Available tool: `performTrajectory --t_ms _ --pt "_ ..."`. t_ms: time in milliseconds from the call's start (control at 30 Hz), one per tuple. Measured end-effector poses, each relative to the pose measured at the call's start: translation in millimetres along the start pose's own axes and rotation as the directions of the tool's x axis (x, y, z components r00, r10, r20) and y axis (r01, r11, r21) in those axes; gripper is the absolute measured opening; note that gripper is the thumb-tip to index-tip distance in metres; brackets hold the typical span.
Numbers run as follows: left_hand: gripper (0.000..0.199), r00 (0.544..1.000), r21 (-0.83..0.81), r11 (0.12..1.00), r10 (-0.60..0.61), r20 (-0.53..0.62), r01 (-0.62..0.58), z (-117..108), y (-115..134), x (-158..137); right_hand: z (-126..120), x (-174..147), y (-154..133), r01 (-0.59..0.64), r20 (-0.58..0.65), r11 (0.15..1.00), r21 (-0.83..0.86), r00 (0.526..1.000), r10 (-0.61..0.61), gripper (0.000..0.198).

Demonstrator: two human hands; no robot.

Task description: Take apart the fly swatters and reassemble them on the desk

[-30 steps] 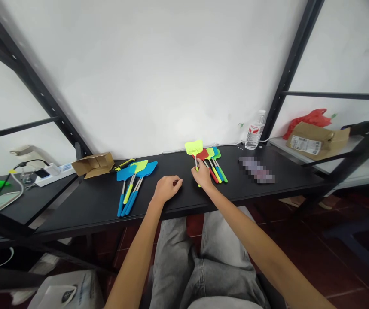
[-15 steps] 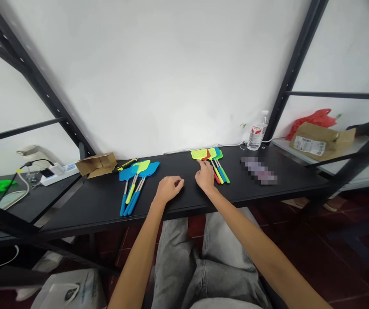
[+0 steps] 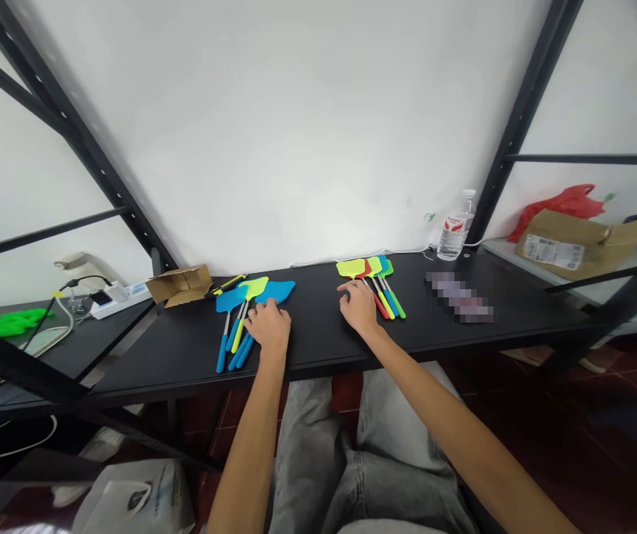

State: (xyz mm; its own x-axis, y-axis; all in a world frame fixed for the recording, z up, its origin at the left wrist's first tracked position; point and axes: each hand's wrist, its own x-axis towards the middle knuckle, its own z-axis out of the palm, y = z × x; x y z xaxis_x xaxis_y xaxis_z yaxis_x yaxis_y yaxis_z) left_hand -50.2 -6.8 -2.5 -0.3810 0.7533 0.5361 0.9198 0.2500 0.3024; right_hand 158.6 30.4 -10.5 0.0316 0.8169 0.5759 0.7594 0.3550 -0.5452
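Note:
My left hand [image 3: 269, 325] is over the left-hand group of fly swatters, its fingers closed at the shaft of a blue fly swatter [image 3: 280, 291]; the exact grip is partly hidden under the hand. Beside it lie another blue fly swatter [image 3: 229, 300] and a yellow-green one [image 3: 254, 287], overlapping, with handles toward the table's front edge. My right hand [image 3: 359, 305] rests on the black table with fingers apart and holds nothing. Just right of and behind it is a fan of fly swatters: yellow-green [image 3: 350, 268], red, blue and green [image 3: 398, 302].
On the black table [image 3: 318, 334] stand an open cardboard box [image 3: 181, 285] and a water bottle [image 3: 455, 228]. A yellow-black cutter [image 3: 229, 285] lies by the box. A blurred-out item [image 3: 459, 297] is at right. Black shelf posts [image 3: 510, 141] flank the table.
My left hand has moved left and forward from the bare table onto the blue fly swatter, whose head has shifted slightly right. My right hand's fingers have spread a little. The view has shifted slightly.

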Motion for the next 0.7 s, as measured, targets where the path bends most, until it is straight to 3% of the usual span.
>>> performTrajectory --t_ms 200,500,700 --pt "0.035 0.993 -0.045 0.994 0.105 0.046 -0.103 3 1 3 -2 0 -3 0.001 0.013 1.0 0.019 1.0 -0.001 0.03" --pt "0.034 1.0 -0.005 1.0 -0.013 0.005 0.013 5 -6 13 -2 -2 -2 0.049 0.035 0.999 0.014 0.998 -0.049 0.027" --pt "0.038 0.99 -0.081 0.987 0.141 0.003 -0.141 -3 3 11 -2 -2 -5 0.103 0.033 0.994 0.043 0.994 -0.104 0.029"
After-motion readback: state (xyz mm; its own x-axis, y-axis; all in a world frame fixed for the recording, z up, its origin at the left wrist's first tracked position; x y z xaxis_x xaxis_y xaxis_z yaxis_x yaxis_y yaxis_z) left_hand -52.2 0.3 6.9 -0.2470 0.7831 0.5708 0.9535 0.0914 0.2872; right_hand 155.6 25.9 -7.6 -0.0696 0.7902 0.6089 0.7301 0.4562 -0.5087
